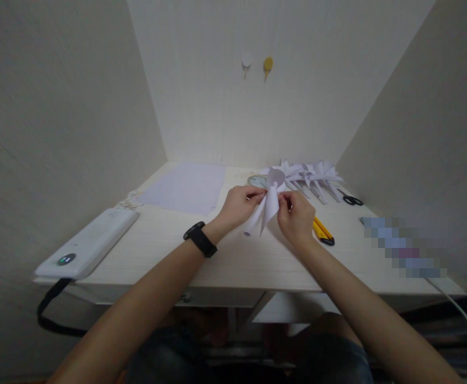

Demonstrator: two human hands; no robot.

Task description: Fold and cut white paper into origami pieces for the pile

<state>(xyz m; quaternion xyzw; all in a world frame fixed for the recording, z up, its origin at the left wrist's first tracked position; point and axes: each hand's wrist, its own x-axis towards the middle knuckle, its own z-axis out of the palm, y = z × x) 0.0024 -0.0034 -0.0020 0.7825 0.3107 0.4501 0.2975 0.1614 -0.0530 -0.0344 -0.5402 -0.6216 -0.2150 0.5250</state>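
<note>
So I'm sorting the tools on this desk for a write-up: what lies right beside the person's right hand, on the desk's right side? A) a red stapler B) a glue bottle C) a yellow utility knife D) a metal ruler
C: a yellow utility knife with black ends lies on the desk just past the right hand, which pinches the white paper cone together with the left hand.
</note>
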